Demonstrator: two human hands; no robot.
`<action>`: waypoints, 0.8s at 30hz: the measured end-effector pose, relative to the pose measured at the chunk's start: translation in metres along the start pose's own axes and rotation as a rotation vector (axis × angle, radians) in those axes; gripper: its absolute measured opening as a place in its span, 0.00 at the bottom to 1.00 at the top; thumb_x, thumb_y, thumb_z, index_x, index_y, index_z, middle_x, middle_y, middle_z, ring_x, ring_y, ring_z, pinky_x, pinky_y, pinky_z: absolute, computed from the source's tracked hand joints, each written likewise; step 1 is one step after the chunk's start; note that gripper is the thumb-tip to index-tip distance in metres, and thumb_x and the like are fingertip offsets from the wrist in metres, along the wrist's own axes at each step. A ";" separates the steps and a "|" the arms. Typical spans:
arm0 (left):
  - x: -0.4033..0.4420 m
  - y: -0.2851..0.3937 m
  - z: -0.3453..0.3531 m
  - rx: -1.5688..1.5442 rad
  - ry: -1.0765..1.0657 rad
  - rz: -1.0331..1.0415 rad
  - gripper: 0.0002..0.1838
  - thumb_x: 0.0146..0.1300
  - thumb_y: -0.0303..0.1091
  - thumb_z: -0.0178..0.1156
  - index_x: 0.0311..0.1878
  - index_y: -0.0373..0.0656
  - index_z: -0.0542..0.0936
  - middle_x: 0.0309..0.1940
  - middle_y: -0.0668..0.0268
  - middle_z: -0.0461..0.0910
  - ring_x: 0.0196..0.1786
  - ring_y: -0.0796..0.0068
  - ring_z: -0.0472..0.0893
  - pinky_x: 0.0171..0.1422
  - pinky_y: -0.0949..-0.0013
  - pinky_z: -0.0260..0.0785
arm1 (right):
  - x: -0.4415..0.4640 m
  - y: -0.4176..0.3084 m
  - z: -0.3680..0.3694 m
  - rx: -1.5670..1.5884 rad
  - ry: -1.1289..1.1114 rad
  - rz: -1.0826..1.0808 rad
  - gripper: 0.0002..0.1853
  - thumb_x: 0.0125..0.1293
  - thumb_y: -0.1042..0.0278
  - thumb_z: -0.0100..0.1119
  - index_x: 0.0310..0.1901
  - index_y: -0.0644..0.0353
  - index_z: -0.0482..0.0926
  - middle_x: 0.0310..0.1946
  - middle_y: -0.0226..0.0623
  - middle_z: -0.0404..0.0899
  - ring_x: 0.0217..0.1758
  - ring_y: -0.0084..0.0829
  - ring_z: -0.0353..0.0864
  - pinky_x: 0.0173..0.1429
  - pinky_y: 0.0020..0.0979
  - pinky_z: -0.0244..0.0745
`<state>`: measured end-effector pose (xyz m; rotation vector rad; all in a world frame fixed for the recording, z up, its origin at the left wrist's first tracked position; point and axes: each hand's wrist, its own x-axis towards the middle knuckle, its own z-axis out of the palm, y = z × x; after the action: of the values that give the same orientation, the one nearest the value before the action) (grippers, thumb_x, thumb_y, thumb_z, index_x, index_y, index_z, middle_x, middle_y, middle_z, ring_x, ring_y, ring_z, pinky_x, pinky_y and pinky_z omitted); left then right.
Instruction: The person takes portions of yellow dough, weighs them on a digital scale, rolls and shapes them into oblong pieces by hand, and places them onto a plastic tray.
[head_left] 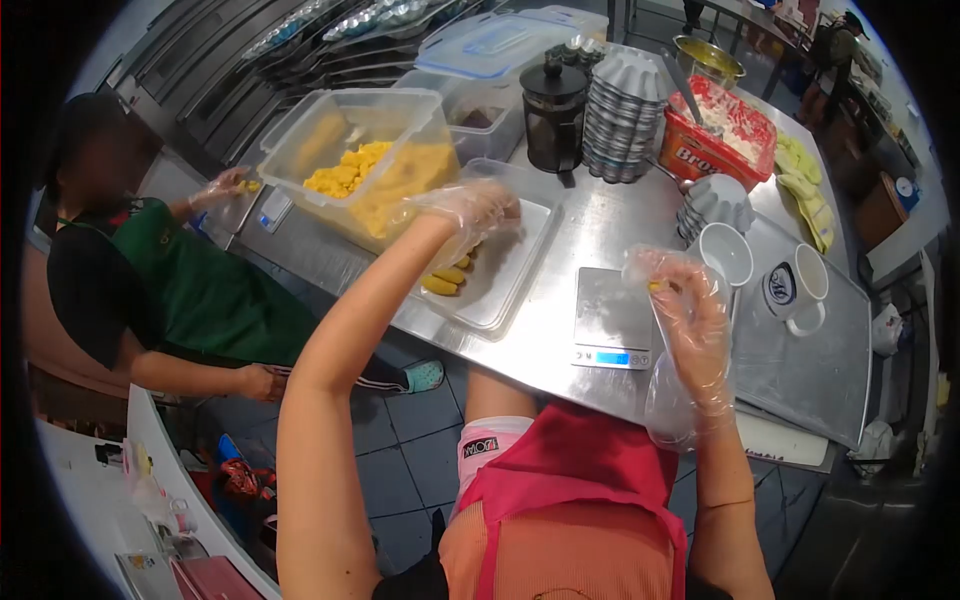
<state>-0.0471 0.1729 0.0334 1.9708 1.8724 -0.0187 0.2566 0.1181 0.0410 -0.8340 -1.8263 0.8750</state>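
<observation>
My left hand (478, 212), in a clear plastic glove, reaches over a shallow clear tray (520, 262). Its fingers look curled together, and whatever they hold is hidden. Several yellow dough rolls (443, 280) lie in that tray below the wrist. To the right, my right hand (690, 315), also gloved, pinches a small piece of yellow dough (656, 287) between thumb and fingers. It is beside a digital kitchen scale (614, 312) with a lit blue display. A large clear tub (285, 165) left of the tray contains crumbly yellow dough (350, 172).
Stacked fluted tins (622, 115), a French press (555, 115) and a red tub (715, 150) with a spoon stand at the back. A white bowl (727, 252) and mug (797, 283) are at right. A co-worker in a green apron (205, 280) stands left.
</observation>
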 end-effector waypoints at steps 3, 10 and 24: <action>-0.006 0.007 -0.003 -0.042 -0.001 -0.121 0.12 0.52 0.30 0.60 0.41 0.42 0.81 0.38 0.60 0.80 0.42 0.65 0.78 0.48 0.68 0.69 | -0.002 0.003 -0.001 0.035 -0.029 0.015 0.08 0.59 0.77 0.57 0.41 0.63 0.75 0.39 0.33 0.76 0.44 0.25 0.75 0.51 0.26 0.68; -0.055 -0.006 -0.022 -0.585 0.222 0.090 0.11 0.55 0.30 0.58 0.43 0.44 0.81 0.44 0.60 0.78 0.50 0.64 0.76 0.55 0.68 0.68 | 0.013 -0.006 0.003 0.180 0.011 0.125 0.08 0.59 0.77 0.57 0.41 0.65 0.74 0.38 0.32 0.77 0.44 0.22 0.75 0.53 0.24 0.69; -0.208 0.010 0.038 -0.925 -0.031 0.622 0.17 0.62 0.39 0.52 0.51 0.42 0.77 0.47 0.59 0.78 0.50 0.61 0.75 0.57 0.65 0.64 | 0.201 -0.128 0.166 0.043 -0.321 -0.571 0.18 0.57 0.63 0.56 0.48 0.59 0.78 0.41 0.41 0.81 0.40 0.31 0.81 0.49 0.29 0.73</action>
<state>-0.0464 -0.0367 0.0627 1.7111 0.8754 0.8256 0.0105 0.1818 0.1815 -0.1175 -2.1558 0.6922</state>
